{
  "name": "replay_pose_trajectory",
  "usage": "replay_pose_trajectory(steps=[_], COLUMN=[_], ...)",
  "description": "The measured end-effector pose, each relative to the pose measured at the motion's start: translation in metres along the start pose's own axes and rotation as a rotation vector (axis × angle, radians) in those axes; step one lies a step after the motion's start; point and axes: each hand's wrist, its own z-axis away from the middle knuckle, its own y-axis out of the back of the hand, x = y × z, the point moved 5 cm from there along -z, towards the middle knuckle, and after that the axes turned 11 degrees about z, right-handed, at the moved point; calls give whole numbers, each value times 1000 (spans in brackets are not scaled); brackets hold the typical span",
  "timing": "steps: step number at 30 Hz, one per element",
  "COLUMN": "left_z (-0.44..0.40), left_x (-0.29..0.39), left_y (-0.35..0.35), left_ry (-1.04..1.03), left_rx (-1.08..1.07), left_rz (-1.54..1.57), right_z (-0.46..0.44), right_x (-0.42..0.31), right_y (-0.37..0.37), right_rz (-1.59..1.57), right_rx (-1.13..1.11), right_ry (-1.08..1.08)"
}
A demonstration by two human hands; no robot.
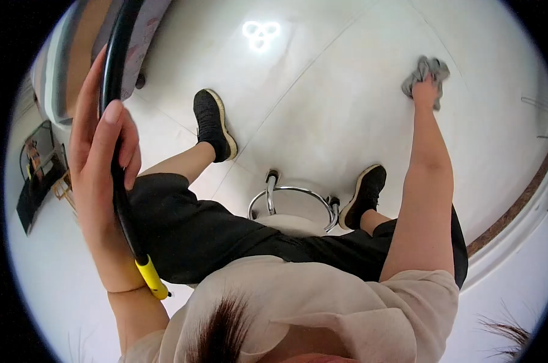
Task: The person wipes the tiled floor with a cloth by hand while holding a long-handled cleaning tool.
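My left hand [98,151] is raised close to the camera at the left. Its fingers and thumb close round a long, curved black bar [118,51] with a yellow end [151,277] near my wrist; what the bar belongs to is out of sight. At the far right, my right arm stretches out over the pale tiled floor [322,115]. A crumpled grey cloth [430,66] is bunched under my right hand [426,91], pressed against the floor. Part of those fingers is hidden by the cloth's folds.
I sit on a stool with a chrome foot ring [295,189], black shoes [210,124] spread either side. A piece of furniture with striped sides [74,60] stands upper left, and a dark-framed object [39,163] below it. A brown skirting strip [516,209] edges the floor at right.
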Motion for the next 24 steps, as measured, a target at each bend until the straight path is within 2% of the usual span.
replay_pose_trajectory(steps=[2, 4, 5, 6, 7, 8, 9, 11, 14, 16, 17, 19, 20, 21, 24], left_z=[-1, -3, -3, -4, -1, 1, 5, 11, 12, 11, 17, 26, 28, 28, 35], left_x=[8, 13, 16, 17, 24, 23, 27, 45, 38, 30, 17, 17, 14, 11, 10], left_y=[9, 16, 20, 24, 25, 30, 31, 36, 46, 51, 54, 61, 62, 62, 71], left_ry=[-28, -49, -59, -49, -49, -39, -28, 279, 222, 123, -50, 7, -38, -81, -143], left_rx=[-3, -28, -35, -55, -31, -45, -58, -106, -175, -225, -262, -257, -258, -262, -288], left_rz=[32, 80, 106, 124, 138, 188, 227, 390, 405, 425, 459, 451, 413, 377, 404], right_z=[27, 74, 94, 121, 147, 177, 206, 283, 298, 263, 237, 163, 142, 125, 130], right_x=[-9, -49, -76, -112, -155, -194, -227, -269, -252, -222, -207, -169, -145, -127, -112], right_y=[21, 49, 54, 70, 83, 93, 81, 86, 51, 55, 55, 66, 85, 105, 165], right_rz=[-44, -134, -89, -182, -186, -234, -247, 21, -130, -86, -44, -39, -137, -82, -115], right_rx=[165, 388, 461, 491, 367, 364, 226, 167, 83, 207, 273, -123, -92, -59, 203], right_ry=[-114, -140, -17, 135, 298, 504, 727, 1147, 939, 827, 704, 316, 135, 56, 176])
